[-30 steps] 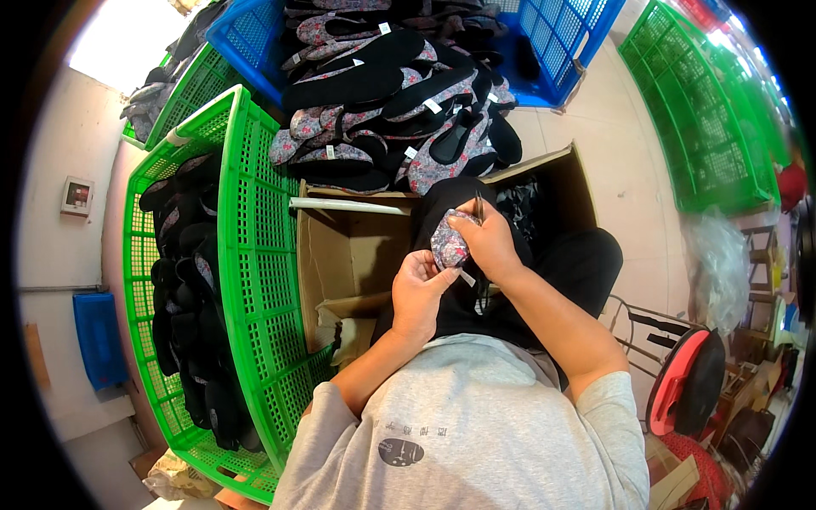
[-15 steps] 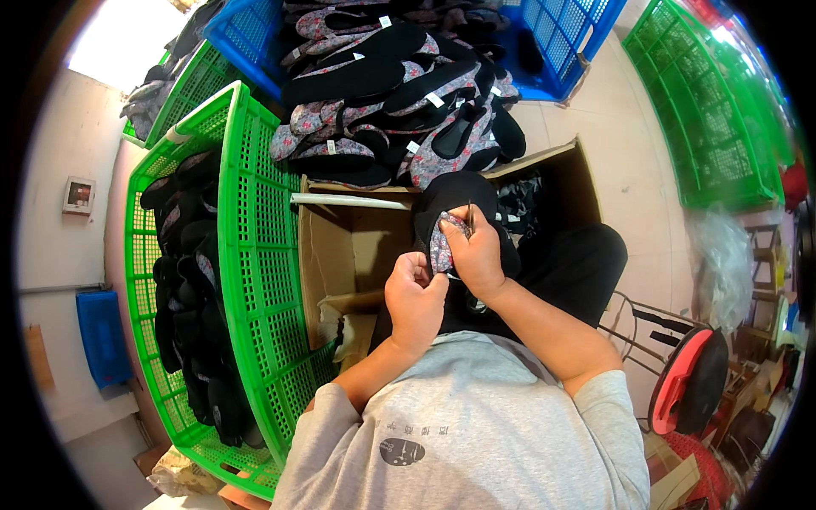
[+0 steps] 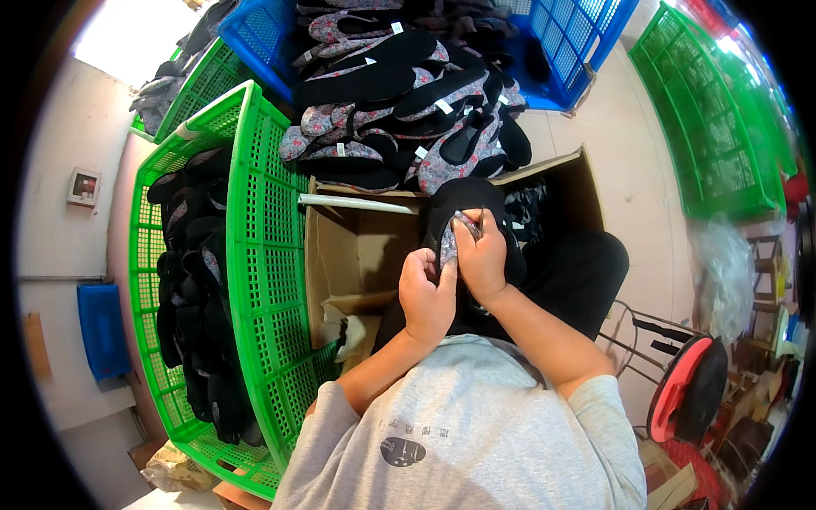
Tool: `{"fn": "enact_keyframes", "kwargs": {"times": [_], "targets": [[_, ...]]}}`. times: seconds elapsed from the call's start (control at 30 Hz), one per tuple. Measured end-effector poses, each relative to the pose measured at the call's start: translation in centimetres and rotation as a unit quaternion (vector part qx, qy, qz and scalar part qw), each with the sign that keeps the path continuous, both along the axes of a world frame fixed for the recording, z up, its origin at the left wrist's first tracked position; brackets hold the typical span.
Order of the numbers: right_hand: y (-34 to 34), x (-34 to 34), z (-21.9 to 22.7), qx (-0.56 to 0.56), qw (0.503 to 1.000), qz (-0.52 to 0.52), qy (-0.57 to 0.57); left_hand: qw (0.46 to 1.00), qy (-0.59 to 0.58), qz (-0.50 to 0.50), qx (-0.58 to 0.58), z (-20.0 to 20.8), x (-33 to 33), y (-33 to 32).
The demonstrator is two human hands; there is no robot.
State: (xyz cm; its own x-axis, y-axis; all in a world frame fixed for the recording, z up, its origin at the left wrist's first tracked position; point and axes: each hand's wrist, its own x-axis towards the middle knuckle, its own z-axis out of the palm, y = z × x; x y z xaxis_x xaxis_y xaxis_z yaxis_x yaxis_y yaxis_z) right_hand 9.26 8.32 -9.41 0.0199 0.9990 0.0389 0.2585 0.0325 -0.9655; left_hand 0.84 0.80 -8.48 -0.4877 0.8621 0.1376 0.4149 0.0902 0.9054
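Here two hands, left (image 3: 427, 293) and right (image 3: 481, 255), both grip one floral slipper (image 3: 448, 245)

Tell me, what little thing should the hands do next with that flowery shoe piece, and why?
Probably keep both hands pinching and trim its top edge. The left hand and right hand hold the flowery shoe piece over the cardboard box, and the right fingers seem to grip a small tool there.

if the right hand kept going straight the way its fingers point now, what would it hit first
Probably the black shoe just beyond the right hand, which pinches a floral piece against it. Past that lies the heaped shoe pile. Depth is hard to judge here.
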Motion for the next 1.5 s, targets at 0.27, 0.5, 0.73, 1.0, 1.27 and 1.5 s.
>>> {"fn": "enact_keyframes", "kwargs": {"times": [0.27, 0.5, 0.73, 1.0, 1.27, 1.5], "targets": [[-0.3, 0.9, 0.2, -0.074, 0.99, 0.031, 0.119, 0.976, 0.203, -0.029, 0.077, 0.7, -1.5, 1.0], [-2.5, 4.7, 6.5, -0.356, 0.869, 0.193, 0.283, 0.944, 0.313, -0.024, 0.097, -0.1, -4.8, 1.9], [-1.2, 8.6, 4.7, -0.07, 0.983, 0.159, 0.051, 0.9, 0.38, -0.104, 0.185, -0.5, -5.1, 1.6], [-2.1, 6.9, 0.4, -0.053, 0.98, 0.152, -0.119, 0.879, 0.369, -0.243, 0.179, 4.3, -5.8, 1.3], [-2.3, 7.9, 0.6, -0.013, 0.959, 0.21, -0.188, 0.843, 0.419, -0.295, 0.165, 3.6, -5.0, 1.9], [-2.6, 8.4, -0.3, -0.034, 0.977, 0.198, -0.075, 0.798, 0.487, -0.299, 0.192, 1.0, -5.1, 4.2]]}}
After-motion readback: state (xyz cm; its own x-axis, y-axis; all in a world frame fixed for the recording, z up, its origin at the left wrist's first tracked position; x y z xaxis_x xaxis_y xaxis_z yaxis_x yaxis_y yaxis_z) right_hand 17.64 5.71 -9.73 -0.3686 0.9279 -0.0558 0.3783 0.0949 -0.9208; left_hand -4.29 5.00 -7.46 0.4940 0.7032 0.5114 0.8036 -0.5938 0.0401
